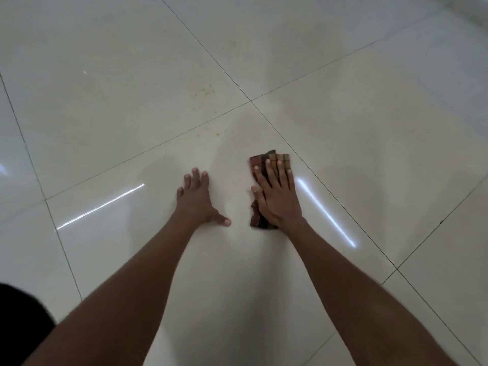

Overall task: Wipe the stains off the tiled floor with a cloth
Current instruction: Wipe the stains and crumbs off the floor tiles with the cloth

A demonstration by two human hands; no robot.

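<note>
My right hand [277,196] presses flat on a folded checked cloth [260,163] in brown, red and tan, which lies on the glossy cream tiled floor [105,101]. The cloth sticks out beyond my fingertips and below my palm. My left hand [196,199] rests flat on the bare tile to the left of the cloth, fingers spread, holding nothing. Yellowish speckled stains [203,92] mark the tile ahead and to the left, and a small yellow spot [217,134] sits just past the nearer grout line.
Dark grout lines cross at a joint [250,100] ahead of the cloth. Bright light reflections streak the tile left [100,207] and right [324,212] of my hands. A dark shape [18,315] fills the lower left corner.
</note>
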